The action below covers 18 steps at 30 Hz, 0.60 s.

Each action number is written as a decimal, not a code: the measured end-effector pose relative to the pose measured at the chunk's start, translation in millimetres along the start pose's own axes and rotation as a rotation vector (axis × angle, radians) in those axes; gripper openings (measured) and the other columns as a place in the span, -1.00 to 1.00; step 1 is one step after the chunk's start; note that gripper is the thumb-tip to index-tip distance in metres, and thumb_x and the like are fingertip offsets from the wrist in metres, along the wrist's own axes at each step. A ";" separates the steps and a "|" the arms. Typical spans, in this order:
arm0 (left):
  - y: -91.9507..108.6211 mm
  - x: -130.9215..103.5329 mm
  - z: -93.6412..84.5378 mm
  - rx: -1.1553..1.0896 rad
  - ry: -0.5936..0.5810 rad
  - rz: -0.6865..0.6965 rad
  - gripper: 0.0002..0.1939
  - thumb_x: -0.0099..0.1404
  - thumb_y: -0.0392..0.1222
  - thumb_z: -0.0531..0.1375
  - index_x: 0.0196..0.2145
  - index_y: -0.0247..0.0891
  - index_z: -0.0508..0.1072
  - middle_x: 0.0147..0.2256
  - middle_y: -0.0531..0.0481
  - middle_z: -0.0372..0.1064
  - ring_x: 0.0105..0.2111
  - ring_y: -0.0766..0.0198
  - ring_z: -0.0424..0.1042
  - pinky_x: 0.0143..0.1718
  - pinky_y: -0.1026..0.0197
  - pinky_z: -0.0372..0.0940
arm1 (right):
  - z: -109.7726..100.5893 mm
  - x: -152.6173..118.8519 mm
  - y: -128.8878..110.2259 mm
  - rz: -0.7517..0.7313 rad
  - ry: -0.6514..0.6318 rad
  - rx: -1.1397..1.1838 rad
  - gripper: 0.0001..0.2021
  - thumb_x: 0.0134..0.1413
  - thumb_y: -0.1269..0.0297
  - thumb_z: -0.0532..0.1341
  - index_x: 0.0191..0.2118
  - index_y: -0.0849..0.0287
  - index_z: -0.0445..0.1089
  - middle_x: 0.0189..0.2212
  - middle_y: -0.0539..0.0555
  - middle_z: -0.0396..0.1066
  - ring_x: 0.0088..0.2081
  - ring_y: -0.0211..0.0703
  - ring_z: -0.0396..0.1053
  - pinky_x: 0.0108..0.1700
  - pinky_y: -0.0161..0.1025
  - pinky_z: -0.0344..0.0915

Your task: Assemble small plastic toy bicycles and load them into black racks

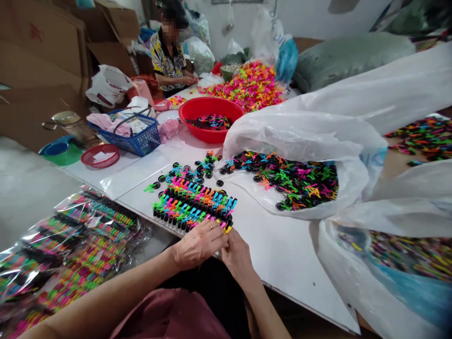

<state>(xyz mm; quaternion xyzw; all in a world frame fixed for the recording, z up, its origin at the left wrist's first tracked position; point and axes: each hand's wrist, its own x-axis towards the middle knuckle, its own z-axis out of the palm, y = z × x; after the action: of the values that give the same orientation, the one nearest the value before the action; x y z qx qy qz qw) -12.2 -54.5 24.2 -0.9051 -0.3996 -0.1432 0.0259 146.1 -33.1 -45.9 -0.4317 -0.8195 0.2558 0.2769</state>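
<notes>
Rows of small bright plastic pieces with black parts (194,200) stand packed side by side in a block at the table's front edge. My left hand (203,242), with a ring on one finger, lies against the block's near right corner, its fingers bent and closed; what they grip is hidden. Close beside it, the fingertips of my right hand (237,254) are pinched at a small yellow plastic piece (228,230) at the end of the nearest row. Loose pieces with round black discs (183,173) lie scattered just behind the block.
To the right, an open white plastic bag (303,139) spills more pieces. Behind stand a red basin (212,136) and a blue basket (141,141). Clear-wrapped packs (95,235) lie low at left. Another person (171,61) works across the table near a bright heap (250,87).
</notes>
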 end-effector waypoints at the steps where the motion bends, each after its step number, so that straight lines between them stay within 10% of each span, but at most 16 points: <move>1: 0.8 0.5 -4.3 -0.021 0.015 -0.010 -0.86 0.32 -0.32 0.02 -0.21 -0.29 0.35 -0.26 -0.07 0.34 -0.19 0.21 0.29 -0.07 0.12 0.20 | -4.1 -1.4 0.2 0.028 -0.013 0.050 -0.86 0.08 0.43 0.02 -0.28 0.16 0.29 -0.35 0.07 0.33 -0.30 -0.17 0.31 -0.25 -0.25 0.28; 6: -9.9 32.2 -26.2 -0.128 0.214 -0.216 -0.80 0.33 -0.18 0.04 -0.16 -0.25 0.39 -0.21 -0.08 0.34 -0.17 0.19 0.29 -0.12 0.12 0.20 | -33.3 14.2 17.2 0.191 -0.003 0.222 -0.82 0.11 0.31 0.05 -0.18 0.16 0.32 -0.33 0.06 0.36 -0.35 -0.19 0.33 -0.30 -0.26 0.28; 11: -31.5 63.9 -13.6 -0.027 0.008 -0.210 -0.77 0.33 -0.19 0.02 -0.36 -0.32 0.43 -0.36 -0.10 0.33 -0.29 0.17 0.31 -0.20 0.10 0.22 | -31.4 52.9 32.9 0.084 0.008 0.080 -0.81 0.04 0.37 0.04 -0.24 0.19 0.35 -0.31 0.07 0.30 -0.38 -0.23 0.29 -0.34 -0.30 0.24; 18: -41.3 51.5 -2.7 -0.187 0.034 -0.125 -0.75 0.35 -0.27 -0.01 -0.33 -0.36 0.44 -0.38 -0.10 0.35 -0.27 0.24 0.31 -0.16 0.20 0.23 | -13.8 60.9 33.0 -0.055 -0.033 -0.028 -0.81 0.04 0.37 0.04 -0.24 0.20 0.34 -0.33 0.07 0.27 -0.32 -0.21 0.24 -0.31 -0.32 0.20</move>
<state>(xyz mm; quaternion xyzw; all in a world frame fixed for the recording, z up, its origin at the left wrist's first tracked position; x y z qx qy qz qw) -10.1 10.1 38.5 -0.8743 -0.4398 -0.1964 -0.0608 145.2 37.5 -43.6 -0.4083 -0.8390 0.2438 0.2644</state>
